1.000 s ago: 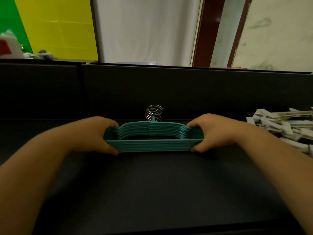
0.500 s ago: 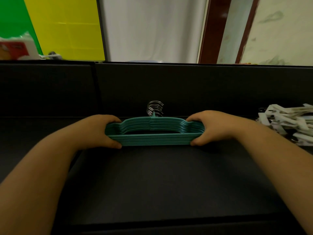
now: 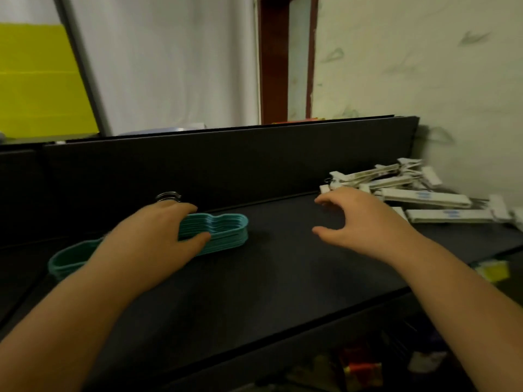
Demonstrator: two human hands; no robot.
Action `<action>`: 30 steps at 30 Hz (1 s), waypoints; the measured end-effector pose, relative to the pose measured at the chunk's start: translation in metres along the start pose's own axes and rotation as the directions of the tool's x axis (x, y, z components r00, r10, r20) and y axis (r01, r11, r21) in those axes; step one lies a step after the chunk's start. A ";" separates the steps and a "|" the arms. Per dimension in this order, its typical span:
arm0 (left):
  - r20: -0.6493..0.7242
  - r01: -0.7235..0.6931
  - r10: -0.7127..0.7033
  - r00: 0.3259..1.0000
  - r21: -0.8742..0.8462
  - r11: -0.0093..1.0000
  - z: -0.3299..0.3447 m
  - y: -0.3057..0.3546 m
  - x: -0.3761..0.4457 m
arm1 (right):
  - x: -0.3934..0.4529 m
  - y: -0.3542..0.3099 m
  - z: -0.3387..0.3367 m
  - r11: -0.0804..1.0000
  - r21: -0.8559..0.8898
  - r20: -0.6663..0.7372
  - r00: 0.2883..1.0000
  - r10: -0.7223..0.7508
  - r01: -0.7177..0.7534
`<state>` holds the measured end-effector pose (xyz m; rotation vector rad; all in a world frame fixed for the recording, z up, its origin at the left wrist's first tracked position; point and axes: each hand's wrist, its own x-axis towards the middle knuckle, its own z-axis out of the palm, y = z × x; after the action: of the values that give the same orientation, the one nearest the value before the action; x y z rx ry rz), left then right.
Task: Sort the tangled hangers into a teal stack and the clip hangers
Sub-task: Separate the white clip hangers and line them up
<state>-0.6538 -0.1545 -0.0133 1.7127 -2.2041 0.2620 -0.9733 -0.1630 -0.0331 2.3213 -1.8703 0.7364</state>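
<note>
A neat stack of teal hangers (image 3: 226, 230) lies flat on the black table (image 3: 268, 278), its metal hooks (image 3: 168, 196) against the back panel. My left hand (image 3: 158, 239) rests over the middle of the stack, thumb on its front edge and fingers over the top, hiding the centre. My right hand (image 3: 356, 219) hovers open above the table, fingers spread, just left of a pile of white clip hangers (image 3: 424, 196) at the right. It touches nothing that I can see.
A black upright panel (image 3: 226, 159) closes off the back of the table. The table's front edge runs diagonally down to the left; below it at the right lie blurred coloured items (image 3: 359, 366). A pale wall stands behind the clip hangers.
My right hand let go of the teal stack and moved right toward the white clip hangers. My left hand shifted onto the stack's middle. The view swung to the right.
</note>
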 end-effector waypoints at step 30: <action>0.191 -0.058 0.027 0.981 0.159 0.986 0.091 0.329 0.229 | 0.008 0.280 -0.074 0.981 -0.064 0.135 0.976 -0.172 0.181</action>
<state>-1.0346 -0.3079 0.0068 1.8464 -2.4173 0.3115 -1.2579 -0.2166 -0.0314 2.4994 -1.6758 0.4975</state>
